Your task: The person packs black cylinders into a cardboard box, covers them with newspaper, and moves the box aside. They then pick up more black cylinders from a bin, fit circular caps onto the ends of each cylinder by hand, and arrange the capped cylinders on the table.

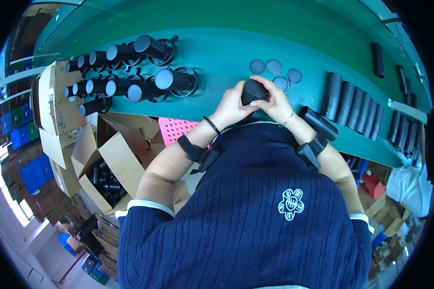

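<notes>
Close to my body at the bench edge, a black cylinder (255,91) stands on end between my two hands, its round, flat top facing up. My left hand (230,107) is wrapped round its left side. On the other side my right hand (276,107) curls round it, the thumb pressed near the top's rim. The cylinder's lower part is hidden by my hands. Just beyond lie several dark grey round discs (274,66), some overlapping. A loose black tube (318,123) rests beside my right wrist.
On the green bench (217,53), several black cylinders with round bases (176,79) lie in rows at the left. Black tubes (345,103) line the right. Below the left edge are a pink perforated sheet (176,129) and an open carton (106,168) holding black parts.
</notes>
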Motion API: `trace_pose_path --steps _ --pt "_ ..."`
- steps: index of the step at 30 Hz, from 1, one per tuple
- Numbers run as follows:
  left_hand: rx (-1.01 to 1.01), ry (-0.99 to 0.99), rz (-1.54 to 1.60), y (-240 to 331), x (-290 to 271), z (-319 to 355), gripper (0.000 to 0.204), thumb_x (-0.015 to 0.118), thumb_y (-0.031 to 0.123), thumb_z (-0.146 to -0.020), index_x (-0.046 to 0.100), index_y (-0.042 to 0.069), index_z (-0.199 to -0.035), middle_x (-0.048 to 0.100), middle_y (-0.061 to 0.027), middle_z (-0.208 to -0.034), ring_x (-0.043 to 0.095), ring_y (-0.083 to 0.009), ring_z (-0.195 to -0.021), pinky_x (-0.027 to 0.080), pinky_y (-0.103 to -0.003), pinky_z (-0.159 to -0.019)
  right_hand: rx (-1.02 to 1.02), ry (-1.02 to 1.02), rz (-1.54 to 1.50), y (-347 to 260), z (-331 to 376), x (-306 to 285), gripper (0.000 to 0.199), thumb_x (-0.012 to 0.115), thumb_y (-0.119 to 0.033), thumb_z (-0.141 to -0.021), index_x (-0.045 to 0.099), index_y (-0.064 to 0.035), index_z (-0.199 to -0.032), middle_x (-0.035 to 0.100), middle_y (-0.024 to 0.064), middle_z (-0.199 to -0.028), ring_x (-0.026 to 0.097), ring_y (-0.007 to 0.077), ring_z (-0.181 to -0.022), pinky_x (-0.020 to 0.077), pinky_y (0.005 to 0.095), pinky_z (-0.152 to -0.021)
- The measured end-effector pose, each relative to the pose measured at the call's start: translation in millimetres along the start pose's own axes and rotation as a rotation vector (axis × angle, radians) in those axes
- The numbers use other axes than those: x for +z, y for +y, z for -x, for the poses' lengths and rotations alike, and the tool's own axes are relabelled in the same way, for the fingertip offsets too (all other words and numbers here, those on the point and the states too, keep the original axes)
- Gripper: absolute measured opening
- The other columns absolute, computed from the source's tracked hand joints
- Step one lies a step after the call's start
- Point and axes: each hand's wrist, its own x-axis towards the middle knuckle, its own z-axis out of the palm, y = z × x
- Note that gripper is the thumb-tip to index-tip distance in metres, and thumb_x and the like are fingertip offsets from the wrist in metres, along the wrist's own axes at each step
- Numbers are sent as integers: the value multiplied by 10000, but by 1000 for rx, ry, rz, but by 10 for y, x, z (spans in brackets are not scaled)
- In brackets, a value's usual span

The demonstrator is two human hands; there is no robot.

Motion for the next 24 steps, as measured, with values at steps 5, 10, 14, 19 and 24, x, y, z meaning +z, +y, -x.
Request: trace_pose_path --steps 5,10,14,19,24 --pt "15 2 -6 -4 12 43 578 798 173 -700 500 -31 -1151 656 -185 -972 672 -274 -947 528 -353 -781 -23 9 198 -109 41 8 762 760 28 -704 430 -67 -1384 511 80 -1285 516 186 -1192 444 335 -1004" --pt "129 47 241 20 6 65 556 798 150 -690 515 27 -1153 634 -164 -1015 650 -326 -977 510 -368 -830 -124 33 -146 -148 140 7 732 823 -91 -695 478 -80 -1340 536 78 -1274 540 181 -1164 465 335 -967" --pt "165 21 173 29 -37 61 595 809 126 -672 511 37 -1180 615 -160 -1080 628 -313 -1036 496 -370 -862 -111 -7 68 -274 146 -52 750 812 -55 -693 457 -64 -1354 523 73 -1278 522 206 -1195 437 337 -1016" --pt "189 1 78 38 -2 89 596 808 107 -706 504 16 -1210 606 -130 -1120 613 -215 -1057 494 -337 -905 -240 81 281 -283 184 -36 705 828 -126 -654 509 -50 -1278 572 126 -1198 571 268 -1127 478 350 -924" --pt "202 -4 100 40 -25 73 619 820 121 -695 505 18 -1218 607 -131 -1132 615 -224 -1056 495 -338 -901 -201 -40 161 -255 167 -123 746 836 -147 -672 488 -73 -1328 508 88 -1281 530 234 -1178 459 358 -964"
